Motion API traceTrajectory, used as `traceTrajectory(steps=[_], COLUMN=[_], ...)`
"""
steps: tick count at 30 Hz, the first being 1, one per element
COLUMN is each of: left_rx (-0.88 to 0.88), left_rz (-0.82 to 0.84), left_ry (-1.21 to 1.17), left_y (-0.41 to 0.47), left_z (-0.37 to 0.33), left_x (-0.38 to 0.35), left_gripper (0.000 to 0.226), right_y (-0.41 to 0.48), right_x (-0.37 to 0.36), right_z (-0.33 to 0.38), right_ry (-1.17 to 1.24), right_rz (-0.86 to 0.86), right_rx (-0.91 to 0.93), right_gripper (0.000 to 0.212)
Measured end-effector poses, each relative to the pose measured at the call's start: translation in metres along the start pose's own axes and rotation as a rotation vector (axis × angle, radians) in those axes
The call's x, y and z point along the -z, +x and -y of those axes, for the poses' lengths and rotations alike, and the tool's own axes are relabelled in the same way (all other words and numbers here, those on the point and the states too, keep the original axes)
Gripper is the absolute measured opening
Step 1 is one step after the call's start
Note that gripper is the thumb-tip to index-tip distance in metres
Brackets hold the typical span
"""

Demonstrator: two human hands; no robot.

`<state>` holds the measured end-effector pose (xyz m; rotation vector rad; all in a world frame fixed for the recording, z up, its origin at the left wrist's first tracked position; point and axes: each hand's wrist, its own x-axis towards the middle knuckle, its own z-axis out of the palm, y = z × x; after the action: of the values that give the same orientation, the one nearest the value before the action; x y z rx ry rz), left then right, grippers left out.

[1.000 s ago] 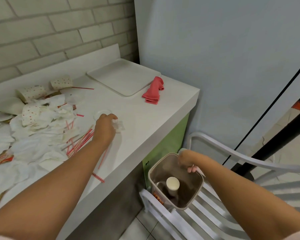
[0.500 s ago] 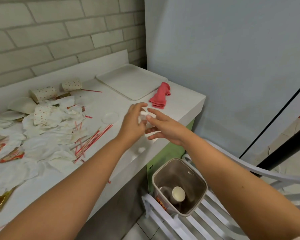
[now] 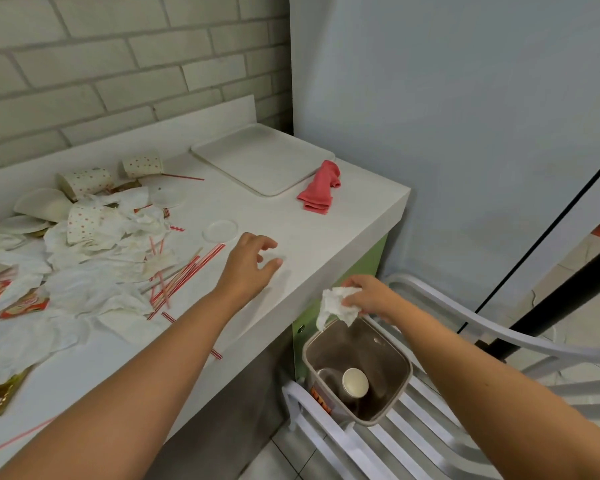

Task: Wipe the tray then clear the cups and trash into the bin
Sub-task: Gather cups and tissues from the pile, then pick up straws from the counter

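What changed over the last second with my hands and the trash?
The left hand picked a crumpled napkin off the counter and passed it to the right hand, which now holds it over the bin. The left hand has moved back over the counter, empty. The tray, red cloth and cup in the bin stayed put.

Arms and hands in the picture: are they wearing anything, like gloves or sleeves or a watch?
No gloves. The left hand and right hand are bare, and so are the left forearm and right forearm, right to the picture's edge. No sleeve, watch or bracelet shows. The fingers are too small to tell about rings.
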<state>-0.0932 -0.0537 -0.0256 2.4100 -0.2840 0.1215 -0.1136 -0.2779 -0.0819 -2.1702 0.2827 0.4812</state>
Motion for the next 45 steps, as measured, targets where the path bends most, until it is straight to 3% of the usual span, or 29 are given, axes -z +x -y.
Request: traceTrajectory(steps=[3, 7, 15, 21, 27, 33, 39, 45], left_rx=[0.056, 0.116, 0.299, 0.426, 0.475, 0.484, 0.423, 0.357], left_rz=[-0.035, -0.102, -0.255, -0.2, -0.107, -0.015, -0.031, -0.063], left_ry=[0.038, 0.052, 0.09, 0.174, 0.271, 0.41, 0.458, 0.41], left_y=[0.001, 0.0, 0.006, 0.002, -0.004, -0.004, -0.006, -0.005], left_z=[0.015, 0.033, 0.071, 0.089, 0.092, 0.096, 0.102, 0.112], left_x=[0.006, 0.018, 0.058, 0.078, 0.081, 0.074, 0.068, 0.064], left_gripper=[0.026, 0.022, 0.017, 0.02, 0.019, 0.031, 0.022, 0.019], right_y=[0.007, 0.007, -0.006, -0.017, 0.001, 0.033, 0.052, 0.063], right_x=[-0.017, -0.028, -0.02, -0.02, -0.064, -0.105, -0.128, -0.13], right_z=[-0.018, -0.027, 0.053, 0.129, 0.163, 0.178, 0.185, 0.183], right_ry=[-0.147, -0.468, -0.81, -0.713, -0.715, -0.835, -1.013, -1.017], right_rz=[-0.014, 0.111, 0.203, 0.212, 0.105, 0.091, 0.034, -0.088], right_rx=[-0.036, -0.116, -0.034, 0.267, 0.569, 0.677, 0.713, 0.715], right_gripper=[0.042, 0.055, 0.029, 0.015, 0.029, 0.059, 0.049, 0.033])
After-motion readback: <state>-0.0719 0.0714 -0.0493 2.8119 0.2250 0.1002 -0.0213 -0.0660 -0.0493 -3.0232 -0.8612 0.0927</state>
